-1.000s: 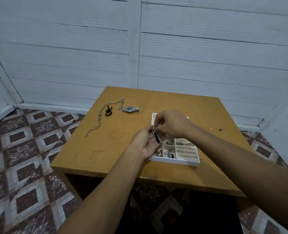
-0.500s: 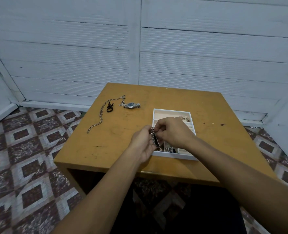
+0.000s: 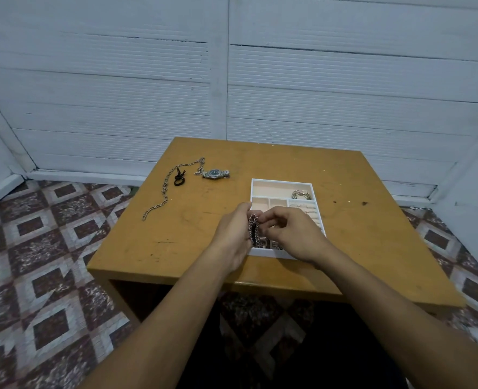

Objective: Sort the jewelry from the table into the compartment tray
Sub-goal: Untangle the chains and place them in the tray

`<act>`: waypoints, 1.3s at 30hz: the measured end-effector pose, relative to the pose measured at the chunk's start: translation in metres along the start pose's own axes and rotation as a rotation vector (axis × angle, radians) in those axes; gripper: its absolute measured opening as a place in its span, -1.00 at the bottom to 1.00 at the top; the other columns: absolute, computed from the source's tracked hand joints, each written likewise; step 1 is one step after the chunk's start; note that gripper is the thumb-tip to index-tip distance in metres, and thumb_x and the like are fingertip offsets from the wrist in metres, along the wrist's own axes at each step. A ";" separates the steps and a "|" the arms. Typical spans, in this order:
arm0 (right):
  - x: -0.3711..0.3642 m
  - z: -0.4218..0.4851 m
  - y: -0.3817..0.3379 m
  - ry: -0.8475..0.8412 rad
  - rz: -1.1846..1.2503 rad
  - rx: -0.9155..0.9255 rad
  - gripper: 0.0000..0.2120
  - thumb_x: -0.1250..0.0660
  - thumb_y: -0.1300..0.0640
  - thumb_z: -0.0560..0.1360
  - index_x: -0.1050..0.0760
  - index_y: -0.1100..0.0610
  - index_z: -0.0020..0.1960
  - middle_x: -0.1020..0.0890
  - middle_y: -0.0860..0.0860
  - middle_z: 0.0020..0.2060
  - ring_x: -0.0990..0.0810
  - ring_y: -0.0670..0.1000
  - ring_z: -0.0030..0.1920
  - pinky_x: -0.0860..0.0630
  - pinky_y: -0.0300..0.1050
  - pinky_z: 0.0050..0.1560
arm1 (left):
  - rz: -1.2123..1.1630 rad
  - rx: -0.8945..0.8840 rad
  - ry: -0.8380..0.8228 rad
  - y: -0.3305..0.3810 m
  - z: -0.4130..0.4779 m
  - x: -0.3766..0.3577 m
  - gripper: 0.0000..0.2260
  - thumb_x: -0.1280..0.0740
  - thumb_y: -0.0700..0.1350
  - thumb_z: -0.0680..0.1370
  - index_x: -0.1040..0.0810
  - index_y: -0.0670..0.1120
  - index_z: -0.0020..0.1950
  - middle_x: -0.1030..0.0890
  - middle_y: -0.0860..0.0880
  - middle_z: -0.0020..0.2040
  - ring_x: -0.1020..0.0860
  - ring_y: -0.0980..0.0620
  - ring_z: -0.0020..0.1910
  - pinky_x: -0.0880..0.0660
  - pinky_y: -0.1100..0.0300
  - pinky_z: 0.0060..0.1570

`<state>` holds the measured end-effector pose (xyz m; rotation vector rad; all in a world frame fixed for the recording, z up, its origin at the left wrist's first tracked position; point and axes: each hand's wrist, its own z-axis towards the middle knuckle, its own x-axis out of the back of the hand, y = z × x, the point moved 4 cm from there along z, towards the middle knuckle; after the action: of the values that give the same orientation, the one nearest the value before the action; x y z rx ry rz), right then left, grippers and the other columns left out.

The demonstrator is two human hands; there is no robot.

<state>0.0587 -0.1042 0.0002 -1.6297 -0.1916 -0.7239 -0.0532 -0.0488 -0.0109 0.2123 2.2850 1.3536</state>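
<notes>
Silver links with a dark strip run through the bracelet (image 3: 254, 230). Both hands hold it: the left hand (image 3: 232, 237) curls around one side, and the right hand (image 3: 291, 234) pinches the other side with the fingertips. It stands almost upright between them, above the near-left corner of the compartment tray (image 3: 281, 181).

One second ago the hands were over the far-left part of the tray and covered it. Now they are nearer to the person, over the near compartments, and the far compartments can be seen. A bundle of bangles (image 3: 302, 194) lies in the long far compartment, and rings (image 3: 302, 205) sit in the ring rows on the right. The bracelet has not been released. I judge that the person is gathering it to lower it into a near-left compartment, but the hands hide which one.

On the far-left part of the worktop (image 3: 288, 158) three pieces wait: a long chain (image 3: 164, 189), a black cord (image 3: 179, 179) and a watch (image 3: 216, 173). So the sorting is not finished.

The near rim of the tray is close to the near edge of the worktop, so a slipped piece could fall to the floor. The end of the long chain lies near the left edge. Between the tray and those pieces the surface is bare, so reaching there looks easy.
</notes>
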 end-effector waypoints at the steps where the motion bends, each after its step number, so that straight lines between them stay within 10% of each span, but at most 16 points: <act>1: 0.000 -0.001 0.001 0.004 0.017 -0.007 -0.80 -0.37 0.31 0.41 -0.61 0.02 -0.12 -0.70 0.07 -0.20 -0.67 0.13 -0.10 -0.58 0.10 0.01 | 0.024 -0.007 0.004 0.000 -0.001 -0.001 -0.70 -0.16 -0.02 0.63 -0.56 -0.22 0.04 -0.60 -0.18 -0.10 -0.56 -0.09 -0.18 -0.48 0.10 -0.14; 19: 0.009 -0.005 0.004 0.010 -0.159 0.026 -0.88 -0.35 0.22 0.46 -0.60 0.04 -0.09 -0.65 -0.08 -0.31 -0.57 -0.20 -0.34 -0.41 -0.37 -0.30 | 0.062 -0.100 0.021 0.003 -0.006 0.014 -0.78 -0.18 -0.10 0.63 -0.53 -0.18 0.12 -0.63 -0.13 0.09 -0.59 -0.03 0.13 -0.49 0.07 0.23; 24: 0.015 0.010 -0.018 -0.009 -0.299 0.060 -0.89 -0.34 0.17 0.47 -0.60 0.02 -0.05 -0.63 -0.14 -0.21 -0.61 -0.11 -0.15 -0.49 -0.27 -0.16 | 0.084 -0.161 0.086 0.020 0.000 0.040 -0.82 -0.19 -0.10 0.63 -0.54 -0.13 0.08 -0.64 -0.11 0.06 -0.60 -0.04 0.10 -0.50 0.06 0.21; 33: -0.011 0.061 -0.045 -0.103 -0.426 0.117 -0.84 -0.31 0.20 0.45 -0.62 0.08 -0.01 -0.64 -0.04 -0.13 -0.58 -0.04 -0.13 -0.44 -0.21 -0.14 | 0.935 -0.510 0.252 0.048 0.023 0.096 -0.81 -0.20 -0.03 0.62 -0.53 0.01 0.16 -0.56 0.08 0.06 -0.48 0.13 0.07 -0.37 0.26 -0.03; 39: -0.058 0.112 -0.069 -0.167 -0.473 0.224 -0.79 -0.32 0.22 0.46 -0.59 0.11 0.08 -0.64 0.01 -0.01 -0.56 -0.01 -0.02 -0.41 -0.21 -0.04 | 1.345 -0.587 0.177 0.040 0.038 0.119 -0.68 -0.18 0.02 0.61 -0.46 -0.01 0.34 -0.53 0.04 0.26 -0.44 0.09 0.24 -0.36 0.15 0.24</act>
<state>0.0157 0.0311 0.0235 -1.4403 -0.7707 -0.8849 -0.1440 0.0444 -0.0297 1.6489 1.6150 2.6209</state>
